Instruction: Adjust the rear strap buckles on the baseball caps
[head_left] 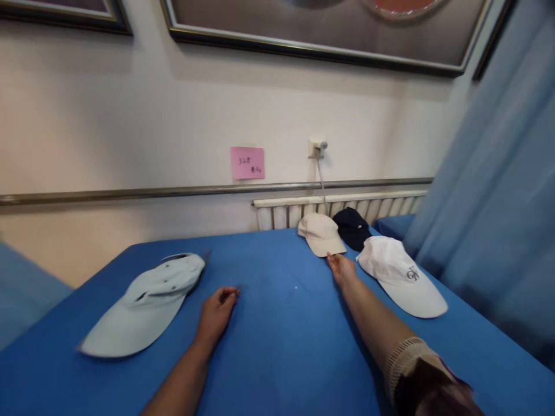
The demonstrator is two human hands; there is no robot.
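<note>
A pale cap (150,297) lies left on the blue cover (277,335). Your left hand (215,316) curls, fingertip contact unclear. Your right hand (344,269) touches the beige cap's (318,228) brim, clamping unclear; gripping seemingly calls for a gentle pinch.

Curtain (503,173) cropped; navy cap (350,225) emblem (359,226) seemingly blurred

Wall: off-white, with a pink paper note (247,163) above a long metal rail (182,191)
Curtain: pale blue fabric (498,167), right side
</note>
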